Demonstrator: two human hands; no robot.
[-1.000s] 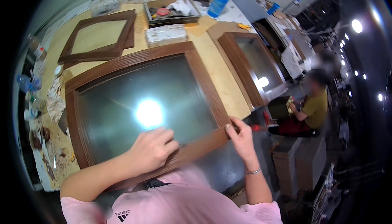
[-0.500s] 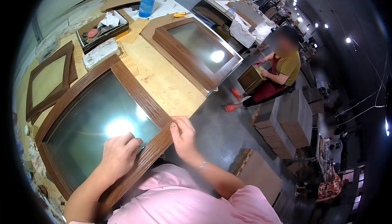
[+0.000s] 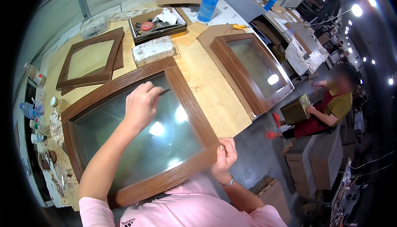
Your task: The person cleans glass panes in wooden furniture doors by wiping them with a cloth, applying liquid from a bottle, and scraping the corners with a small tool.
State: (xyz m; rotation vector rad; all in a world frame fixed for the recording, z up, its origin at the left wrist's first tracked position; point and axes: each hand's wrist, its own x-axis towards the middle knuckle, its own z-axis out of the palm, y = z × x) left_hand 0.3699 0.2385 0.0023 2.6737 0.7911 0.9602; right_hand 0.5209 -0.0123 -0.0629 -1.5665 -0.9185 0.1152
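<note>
A brown wooden-framed cabinet door [image 3: 191, 98] with a glass pane [image 3: 134, 156] lies in front of me, its near edge at my body. Over the far part of the glass is my left hand [image 3: 142, 104], fingers pinched on a thin dark strip-like tool [image 3: 164, 92], whose kind I cannot make out. My right hand [image 3: 225, 156] grips the door's near right corner, thumb on top. Past the far rail, a worn, paint-smeared white block [image 3: 153, 50] rests on the table [image 3: 227, 119].
More framed glass doors lie stacked at right [image 3: 235, 69], and brown frames [image 3: 111, 69] at left. Beyond are a box of supplies [image 3: 182, 33] and a blue bottle [image 3: 208, 4]. Jars and bottles [image 3: 62, 103] line the left edge. A co-worker [image 3: 339, 103] sits at right by stacked panels [image 3: 308, 160].
My left hand has moved from the near rail across the glass toward the far rail. My right hand stays on the corner. The whole view has shifted, bringing more of the table's left side in.
</note>
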